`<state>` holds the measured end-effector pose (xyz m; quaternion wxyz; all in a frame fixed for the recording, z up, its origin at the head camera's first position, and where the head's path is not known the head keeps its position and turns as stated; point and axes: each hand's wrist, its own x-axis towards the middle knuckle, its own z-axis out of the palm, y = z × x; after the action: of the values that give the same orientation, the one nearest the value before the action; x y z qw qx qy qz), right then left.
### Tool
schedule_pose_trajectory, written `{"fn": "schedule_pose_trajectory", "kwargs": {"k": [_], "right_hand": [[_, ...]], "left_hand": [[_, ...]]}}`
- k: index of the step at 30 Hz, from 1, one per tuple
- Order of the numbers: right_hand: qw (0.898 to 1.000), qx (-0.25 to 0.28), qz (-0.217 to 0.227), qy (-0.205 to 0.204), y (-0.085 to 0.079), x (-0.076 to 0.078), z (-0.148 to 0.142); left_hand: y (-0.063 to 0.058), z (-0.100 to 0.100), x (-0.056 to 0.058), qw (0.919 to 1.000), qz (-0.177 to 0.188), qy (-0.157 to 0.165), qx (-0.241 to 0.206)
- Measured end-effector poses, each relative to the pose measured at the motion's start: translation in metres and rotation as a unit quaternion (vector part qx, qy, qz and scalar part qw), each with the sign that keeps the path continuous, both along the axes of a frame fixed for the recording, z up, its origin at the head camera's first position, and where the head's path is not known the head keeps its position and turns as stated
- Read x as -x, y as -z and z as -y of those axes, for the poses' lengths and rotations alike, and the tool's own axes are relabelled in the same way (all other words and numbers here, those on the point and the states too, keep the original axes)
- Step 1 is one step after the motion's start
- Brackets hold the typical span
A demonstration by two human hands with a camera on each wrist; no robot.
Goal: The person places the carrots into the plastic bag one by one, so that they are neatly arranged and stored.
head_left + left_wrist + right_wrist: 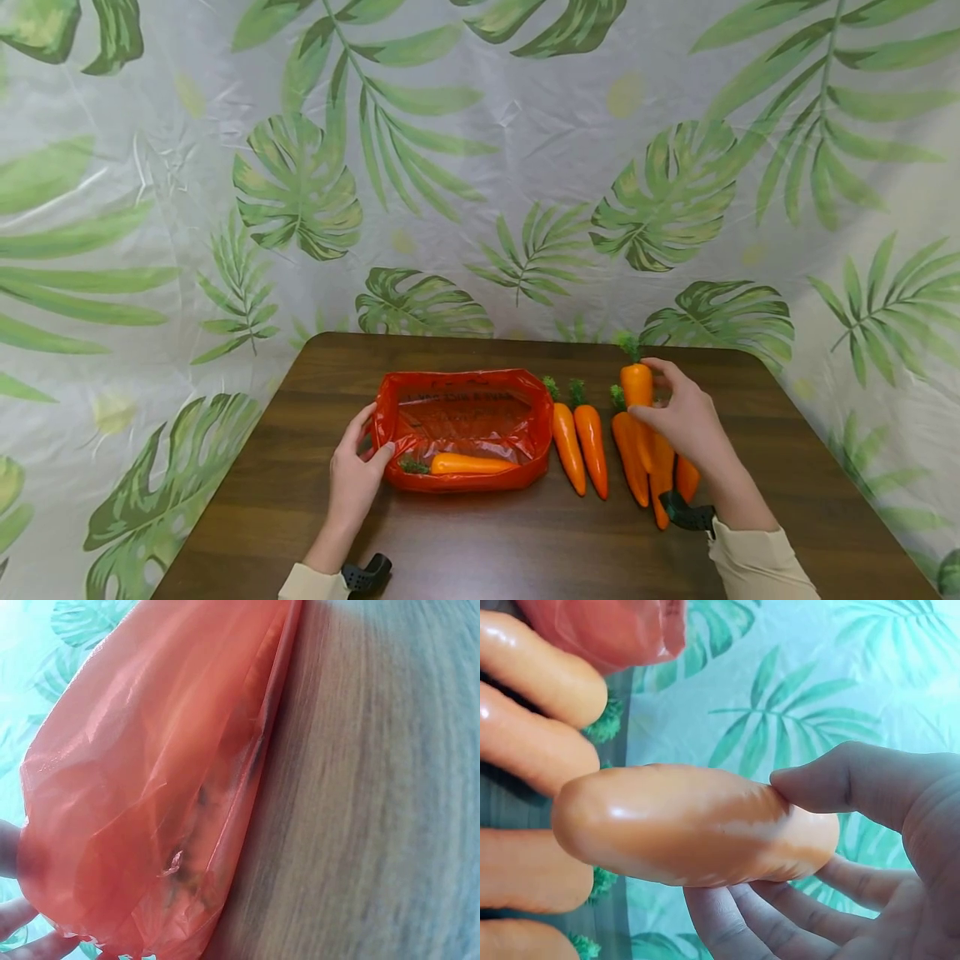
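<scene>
Raised carrot (637,386), pinched between the right hand's (686,417) thumb and fingers above loose carrots (628,450), with a pair of carrots (592,442) intervening before the red bag (461,417), which contains a single carrot (472,464) and is gripped at its left edge by the left hand (352,483).

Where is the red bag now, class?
In the head view, the red bag sits on the table, just left of two carrots, its left edge held by the left hand.

Dk brown wood table (480,550), w/ red plastic bag (538,433) approx. mid; two carrots (590,442) just beside it, more carrots (628,454) bunched twd R.
</scene>
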<state>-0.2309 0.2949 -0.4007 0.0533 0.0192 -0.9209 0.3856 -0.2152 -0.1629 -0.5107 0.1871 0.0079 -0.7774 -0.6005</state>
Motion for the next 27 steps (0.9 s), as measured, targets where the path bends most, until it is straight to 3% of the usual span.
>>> {"fn": "schedule_pose_trajectory", "kwargs": {"k": [27], "right_hand": [[0.998,0.011,-0.010,-0.054,-0.015,0.017,0.044]], "left_hand": [[0.000,0.000,0.000,1.0000,0.003,-0.003,0.004]]}}
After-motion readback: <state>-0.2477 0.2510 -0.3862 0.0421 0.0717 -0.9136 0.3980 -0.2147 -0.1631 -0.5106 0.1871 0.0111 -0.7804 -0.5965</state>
